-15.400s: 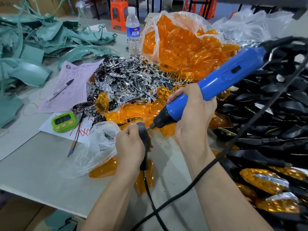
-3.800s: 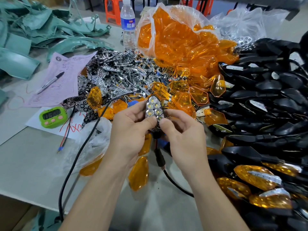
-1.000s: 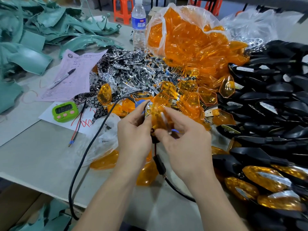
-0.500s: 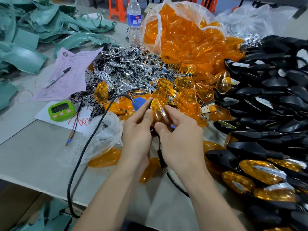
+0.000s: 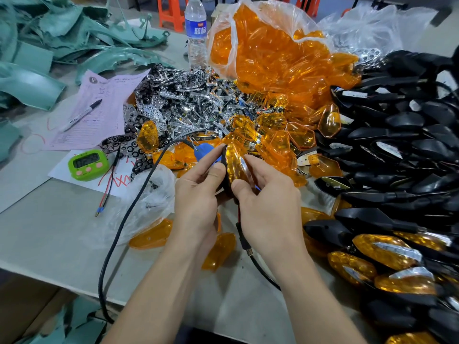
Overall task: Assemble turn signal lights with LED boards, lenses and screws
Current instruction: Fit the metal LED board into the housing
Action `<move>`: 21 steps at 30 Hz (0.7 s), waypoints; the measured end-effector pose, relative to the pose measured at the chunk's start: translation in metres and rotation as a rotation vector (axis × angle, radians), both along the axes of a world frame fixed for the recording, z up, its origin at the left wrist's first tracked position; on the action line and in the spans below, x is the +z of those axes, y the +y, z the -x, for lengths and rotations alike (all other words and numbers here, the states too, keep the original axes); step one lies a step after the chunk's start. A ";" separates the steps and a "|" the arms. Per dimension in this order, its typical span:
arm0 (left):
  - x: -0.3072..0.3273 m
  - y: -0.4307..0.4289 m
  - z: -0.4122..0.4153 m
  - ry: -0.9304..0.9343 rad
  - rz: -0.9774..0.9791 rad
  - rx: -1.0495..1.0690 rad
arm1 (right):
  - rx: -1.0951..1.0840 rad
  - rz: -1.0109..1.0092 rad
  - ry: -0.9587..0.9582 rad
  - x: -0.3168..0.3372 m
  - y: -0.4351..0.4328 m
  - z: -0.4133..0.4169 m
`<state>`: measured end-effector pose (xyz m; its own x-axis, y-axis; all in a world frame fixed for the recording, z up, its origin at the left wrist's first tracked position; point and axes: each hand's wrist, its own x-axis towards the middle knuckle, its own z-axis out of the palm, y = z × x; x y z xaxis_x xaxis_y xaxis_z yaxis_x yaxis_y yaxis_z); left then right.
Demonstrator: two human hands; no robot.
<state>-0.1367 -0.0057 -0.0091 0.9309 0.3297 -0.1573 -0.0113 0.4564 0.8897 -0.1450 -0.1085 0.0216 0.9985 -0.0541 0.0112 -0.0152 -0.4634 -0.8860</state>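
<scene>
Left hand (image 5: 197, 197): grips the light (image 5: 234, 170) from the left, thumb tip pressed at the edge of its amber lens (image 5: 238, 157), fingers wrapped behind its black shell (image 5: 225, 185).
Right hand (image 5: 269, 204): pinches the same light from the right, thumb low on the lens, forefinger along the upper right edge.
Light: held between both hands above the near middle of the table (image 5: 49, 234), tilted, lens facing up; cannot tell whether the lens is fully seated in the shell.
Lead (image 5: 244, 242): hangs from under the light, black, and passes down behind the right wrist.
Screwdriver (image 5: 204, 149): blue, just behind the left fingertips, mostly hidden.
Cable (image 5: 124, 219): black, curves from the screwdriver across the clear bag (image 5: 149, 202) and drops off the near table edge.
Loose lenses (image 5: 150, 235): amber, flat on the table beside and under the wrists.
Timer (image 5: 88, 163): green, on white paper left of the bag.
Chrome parts (image 5: 183, 103): heaped behind the hands.
Lens sack (image 5: 273, 50): clear plastic, stuffed with amber lenses, at the far middle.
Black shells (image 5: 402, 145): stacked along the right.
Finished lights (image 5: 386, 254): amber-faced, at the near right.
Form and pen (image 5: 80, 115): far left, near green plastic pieces (image 5: 37, 58).
</scene>
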 end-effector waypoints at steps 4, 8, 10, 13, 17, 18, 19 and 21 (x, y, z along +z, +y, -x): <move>-0.001 -0.002 0.002 -0.027 -0.006 0.021 | 0.019 0.001 0.008 0.002 0.000 0.001; -0.002 -0.003 0.003 -0.038 -0.005 0.038 | 0.023 0.021 0.008 0.003 0.000 0.000; -0.002 -0.003 0.003 -0.040 -0.013 0.047 | 0.031 0.019 -0.005 0.003 -0.001 0.000; -0.001 -0.005 0.003 -0.047 -0.024 0.064 | 0.053 0.012 -0.016 0.003 -0.002 -0.001; 0.004 -0.005 0.003 -0.067 -0.047 0.066 | 0.082 -0.006 -0.065 0.006 -0.003 -0.002; 0.006 -0.006 0.004 -0.075 -0.043 0.059 | 0.087 -0.001 -0.079 0.006 -0.003 -0.002; 0.010 -0.006 0.004 -0.076 -0.029 0.050 | 0.090 -0.004 -0.093 0.005 -0.003 0.000; 0.014 -0.008 0.006 -0.071 -0.021 0.046 | 0.092 0.031 -0.129 0.003 -0.002 0.003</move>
<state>-0.1426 -0.0135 0.0052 0.9234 0.3745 -0.0837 -0.0953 0.4351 0.8953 -0.1480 -0.1106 0.0246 0.9894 0.0398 0.1397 0.1413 -0.4844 -0.8633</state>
